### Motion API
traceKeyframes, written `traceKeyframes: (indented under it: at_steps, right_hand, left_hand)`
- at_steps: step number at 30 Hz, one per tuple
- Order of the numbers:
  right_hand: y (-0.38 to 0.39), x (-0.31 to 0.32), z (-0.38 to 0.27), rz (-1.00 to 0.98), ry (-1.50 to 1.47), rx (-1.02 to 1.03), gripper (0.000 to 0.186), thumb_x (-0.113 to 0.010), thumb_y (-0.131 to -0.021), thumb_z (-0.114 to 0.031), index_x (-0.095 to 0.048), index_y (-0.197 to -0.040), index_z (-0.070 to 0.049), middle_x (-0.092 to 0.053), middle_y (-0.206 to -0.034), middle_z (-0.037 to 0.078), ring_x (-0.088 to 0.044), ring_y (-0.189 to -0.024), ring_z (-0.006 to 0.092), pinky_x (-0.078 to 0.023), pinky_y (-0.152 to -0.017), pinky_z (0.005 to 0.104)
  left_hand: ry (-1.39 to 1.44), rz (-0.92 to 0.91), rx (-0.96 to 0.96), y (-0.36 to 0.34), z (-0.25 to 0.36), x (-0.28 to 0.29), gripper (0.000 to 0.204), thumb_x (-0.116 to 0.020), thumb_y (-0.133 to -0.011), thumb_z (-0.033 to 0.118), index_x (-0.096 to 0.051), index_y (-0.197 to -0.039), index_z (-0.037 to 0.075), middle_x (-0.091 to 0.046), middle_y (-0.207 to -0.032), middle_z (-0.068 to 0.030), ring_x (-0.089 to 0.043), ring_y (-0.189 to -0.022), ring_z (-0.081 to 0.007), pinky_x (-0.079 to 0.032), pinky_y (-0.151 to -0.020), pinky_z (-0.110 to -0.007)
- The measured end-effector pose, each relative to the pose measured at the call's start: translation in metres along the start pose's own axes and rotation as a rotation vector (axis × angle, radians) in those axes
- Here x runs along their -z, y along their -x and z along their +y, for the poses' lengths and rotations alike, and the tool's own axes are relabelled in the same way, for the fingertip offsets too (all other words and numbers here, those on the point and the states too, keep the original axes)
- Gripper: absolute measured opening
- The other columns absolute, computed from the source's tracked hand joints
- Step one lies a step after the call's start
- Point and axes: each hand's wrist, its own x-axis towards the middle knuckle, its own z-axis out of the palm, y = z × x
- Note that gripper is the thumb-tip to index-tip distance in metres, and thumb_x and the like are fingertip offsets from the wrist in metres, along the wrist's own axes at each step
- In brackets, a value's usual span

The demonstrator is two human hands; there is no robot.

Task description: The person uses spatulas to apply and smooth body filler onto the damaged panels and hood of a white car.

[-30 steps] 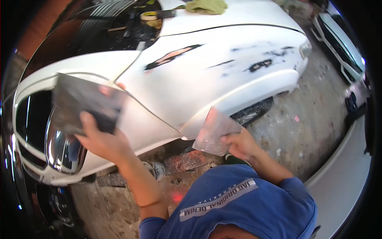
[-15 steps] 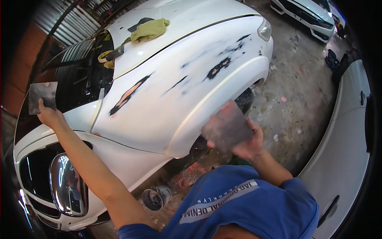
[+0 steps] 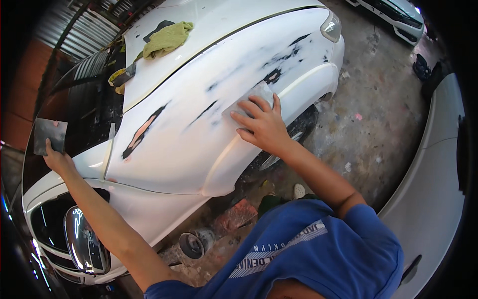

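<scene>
My left hand [image 3: 59, 160] grips a dark grey flat square sheet [image 3: 53, 132] by its lower edge, held up at the left by the windshield. My right hand [image 3: 260, 122] rests with fingers spread over a pale grey pad or sheet [image 3: 260, 89], pressing it onto the white car fender [image 3: 184, 164]. Around it are dark, worn paint patches [image 3: 273, 76] and a long dark streak with a pinkish centre [image 3: 143, 132]. A pale strip [image 3: 108, 152] stands along the panel edge near the windshield.
A green cloth [image 3: 167, 40] and yellow tape roll [image 3: 116, 77] sit on the car's upper left. A side mirror [image 3: 85, 239] juts below my left arm. A container [image 3: 191, 244] is on the stained floor. Other cars [image 3: 386, 20] [image 3: 433, 189] stand behind and right.
My right hand has moved up from beside the wheel arch onto the fender with its sheet. My left hand moved outward to the windshield, then slightly down; the view has shifted too.
</scene>
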Motion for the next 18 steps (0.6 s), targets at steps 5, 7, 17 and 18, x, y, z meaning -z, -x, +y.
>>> traceKeyframes:
  at_steps: [5, 7, 17, 18]
  right_hand:
    - [0.003, 0.004, 0.001, -0.118, -0.023, -0.001, 0.045, -0.076, -0.081, -0.032, -0.069, -0.125, -0.024, -0.056, -0.137, 0.003, -0.046, -0.134, 0.0299, -0.026, -0.106, 0.0766]
    - [-0.003, 0.005, 0.0, -0.049, -0.045, 0.017, 0.045, -0.077, -0.08, -0.032, -0.069, -0.124, -0.023, -0.057, -0.137, 0.003, -0.047, -0.134, 0.0298, -0.026, -0.106, 0.0766]
    - [-0.009, -0.001, -0.003, -0.027, -0.038, 0.005, 0.044, -0.077, -0.079, -0.032, -0.07, -0.122, -0.021, -0.057, -0.135, 0.005, -0.047, -0.133, 0.0296, -0.027, -0.105, 0.0772]
    - [-0.008, 0.0, -0.004, -0.05, -0.039, 0.012, 0.043, -0.076, -0.079, -0.032, -0.07, -0.12, -0.02, -0.057, -0.134, 0.005, -0.047, -0.132, 0.0298, -0.027, -0.104, 0.0784]
  left_hand:
    - [-0.008, 0.002, -0.005, -0.002, -0.002, 0.006, 0.04, -0.069, -0.096, 0.016, -0.061, -0.129, -0.005, -0.064, -0.132, -0.0164, -0.063, -0.117, -0.0283, -0.05, -0.101, -0.037]
    - [-0.03, 0.003, -0.011, -0.002, -0.002, 0.007, 0.04, -0.07, -0.096, 0.016, -0.061, -0.129, -0.006, -0.064, -0.132, -0.0165, -0.063, -0.116, -0.0285, -0.05, -0.101, -0.037]
    - [-0.035, -0.006, -0.017, -0.002, -0.004, 0.003, 0.042, -0.071, -0.095, 0.018, -0.062, -0.127, -0.008, -0.065, -0.13, -0.0169, -0.064, -0.115, -0.027, -0.049, -0.1, -0.036]
    - [-0.045, -0.002, -0.014, -0.005, -0.004, 0.005, 0.041, -0.071, -0.095, 0.018, -0.062, -0.126, -0.008, -0.065, -0.13, -0.0168, -0.064, -0.115, -0.0268, -0.049, -0.1, -0.036]
